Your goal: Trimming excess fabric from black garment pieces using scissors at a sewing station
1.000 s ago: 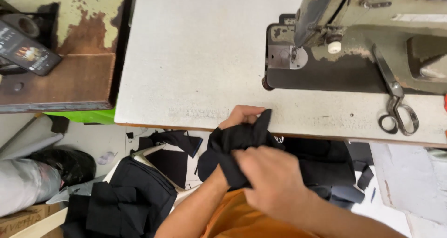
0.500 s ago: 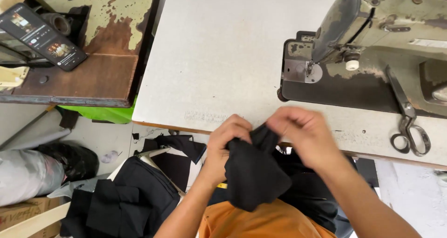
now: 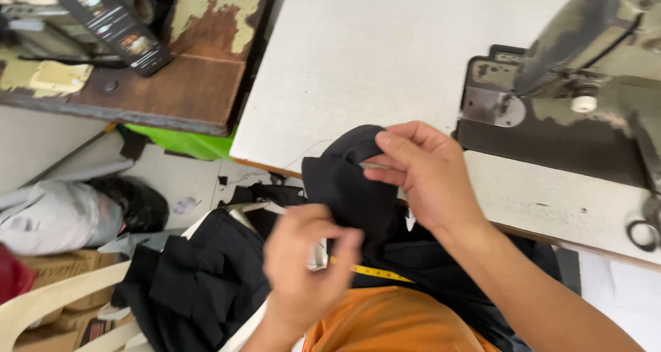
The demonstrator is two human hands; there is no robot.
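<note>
1. A seated person's right hand (image 3: 430, 176) pinches the upper fold of a black fabric piece (image 3: 351, 187) at the near edge of the white sewing table (image 3: 358, 56), fingers closed on the cloth, thumb beneath.

2. The left hand (image 3: 303, 269), at about 7 o'clock from the right, grips the lower part of the same piece with fingers curled tight; it is blurred, so the exact hold is hard to read.

3. The fabric hangs half over the table edge, above the lap. A loosened pinch would likely let it slide down among the other black pieces (image 3: 200, 283) heaped on the plastic chair (image 3: 48, 304) at 8 o'clock, where it could be confused with them.

4. A yellow measuring tape (image 3: 375, 273) lies across the lap just under the cloth and may snag in a fold.

5. The sewing machine (image 3: 571, 97) sits at 2 o'clock, scissors (image 3: 646, 229) at 4 o'clock near the table edge; a swept sleeve could knock them off.
</note>
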